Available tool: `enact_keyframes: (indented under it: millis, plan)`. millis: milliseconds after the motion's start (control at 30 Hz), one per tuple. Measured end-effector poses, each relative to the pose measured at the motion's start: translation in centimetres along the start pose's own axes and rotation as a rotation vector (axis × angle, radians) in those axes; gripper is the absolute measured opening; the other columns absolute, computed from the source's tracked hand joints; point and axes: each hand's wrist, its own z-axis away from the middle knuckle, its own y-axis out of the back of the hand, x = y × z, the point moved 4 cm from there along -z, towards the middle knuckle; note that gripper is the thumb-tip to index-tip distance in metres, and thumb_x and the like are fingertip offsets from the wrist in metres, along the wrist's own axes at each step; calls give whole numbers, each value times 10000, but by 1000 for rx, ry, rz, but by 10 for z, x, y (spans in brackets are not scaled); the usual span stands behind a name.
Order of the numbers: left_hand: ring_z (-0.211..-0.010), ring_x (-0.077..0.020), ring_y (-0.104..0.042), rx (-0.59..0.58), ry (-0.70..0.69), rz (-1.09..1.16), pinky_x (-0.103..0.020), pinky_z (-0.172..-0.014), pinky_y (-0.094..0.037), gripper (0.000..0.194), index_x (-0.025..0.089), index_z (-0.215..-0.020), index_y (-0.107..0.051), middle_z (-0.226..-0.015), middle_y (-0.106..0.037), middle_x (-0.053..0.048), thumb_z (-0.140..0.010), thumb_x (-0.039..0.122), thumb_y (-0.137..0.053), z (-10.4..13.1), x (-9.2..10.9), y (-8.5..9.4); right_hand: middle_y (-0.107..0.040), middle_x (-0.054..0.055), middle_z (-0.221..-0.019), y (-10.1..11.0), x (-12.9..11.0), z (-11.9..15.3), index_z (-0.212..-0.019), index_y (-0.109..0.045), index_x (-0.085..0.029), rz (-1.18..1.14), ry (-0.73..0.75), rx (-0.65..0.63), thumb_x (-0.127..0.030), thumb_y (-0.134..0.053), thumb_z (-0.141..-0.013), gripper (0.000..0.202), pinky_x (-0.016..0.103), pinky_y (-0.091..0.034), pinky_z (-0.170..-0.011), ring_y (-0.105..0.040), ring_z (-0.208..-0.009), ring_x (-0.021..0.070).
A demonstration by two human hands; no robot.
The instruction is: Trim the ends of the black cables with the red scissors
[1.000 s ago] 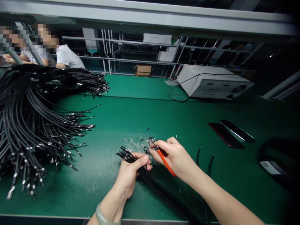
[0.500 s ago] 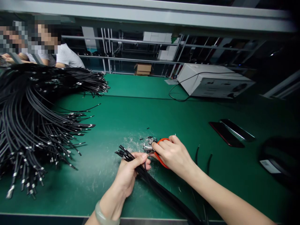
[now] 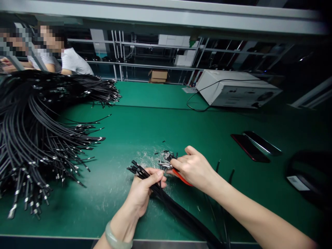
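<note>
A bundle of black cables [image 3: 178, 211] runs up from the table's front edge into my left hand [image 3: 145, 186], which is closed around it. Stripped cable ends with pale bands stick out past the thumb. Between thumb and forefinger the same hand pinches a single cable end. My right hand [image 3: 193, 167] is wrapped around orange-handled scissors [image 3: 183, 177], their blades pointing left just above the left fingertips. Short black offcuts and fine silvery strands [image 3: 147, 157] lie scattered on the green table beneath the blades.
Large heaps of black cables [image 3: 31, 131] cover the left side. At the right lie two phones [image 3: 255, 147] and a dark round object with a white label [image 3: 298, 183]. A white metal box [image 3: 233, 88] with a cord stands behind. Two people sit at the far left.
My right hand has closed further on the scissors, and their blades have come together near the left fingertips. The left hand and the bundle have stayed put.
</note>
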Motion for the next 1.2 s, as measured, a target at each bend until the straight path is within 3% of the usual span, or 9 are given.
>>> enact_keyframes:
  millis: [167,267,367,433,567,733,1000,1200]
  plan:
    - [-557,-106,-577,-3,-7,23,-204,-559,-426,306,124,-834,-616,-671,-647,-35,-628,292,-767,1,1,-3,-540,-14,-492,5,10,6,-721,-558,-181,-254,-224,12,-442,-471,-856,307,289,-259,-650,-389,-465,97]
    - [-543,-106,-574,4,1,21,-205,-552,-424,356,125,-872,-616,-665,-642,-30,-606,297,-781,0,0,-4,-538,-22,-554,4,6,5,-848,-579,-189,-680,-421,-16,-470,-469,-847,302,251,-306,-601,-413,-512,101]
    - [-538,-101,-571,4,-4,9,-200,-543,-422,346,126,-835,-624,-662,-637,-23,-587,301,-791,0,0,-4,-503,-23,-576,-1,-8,-3,-861,-563,-162,-1185,-610,-92,-503,-468,-823,355,212,-322,-487,-422,-489,91]
    - [-532,-96,-567,-3,-19,14,-196,-533,-420,324,129,-792,-623,-655,-628,-11,-574,292,-798,-1,1,-4,-491,-23,-582,-1,-15,-8,-843,-556,-147,-1366,-695,-84,-496,-516,-786,356,202,-330,-459,-416,-474,81]
    - [-530,-96,-570,2,-34,29,-191,-521,-417,316,139,-790,-617,-644,-624,-2,-576,284,-798,-1,1,-5,-543,-2,-668,4,-16,-15,-777,-559,-133,-1439,-703,-28,-396,-618,-711,278,194,-359,-504,-445,-547,81]
    - [-569,-109,-582,-12,-52,2,-202,-545,-433,284,119,-829,-649,-679,-644,-38,-653,319,-747,1,1,-5,-501,-29,-580,7,-12,-13,-777,-563,-139,-1402,-709,-72,-313,-550,-751,177,186,-323,-446,-412,-466,64]
    - [-554,-99,-572,-16,-72,1,-186,-532,-420,270,107,-795,-645,-627,-627,-25,-633,285,-767,-1,0,-4,-496,-34,-494,7,-16,-13,-813,-546,-154,-1401,-722,-141,-335,-505,-797,186,179,-343,-432,-434,-433,78]
    - [-552,-110,-566,3,-86,-3,-197,-532,-417,279,99,-771,-654,-598,-628,-37,-613,294,-777,-2,0,-3,-553,-4,-596,9,-20,-13,-781,-510,-156,-1344,-653,-119,-307,-474,-812,159,197,-355,-471,-480,-491,97]
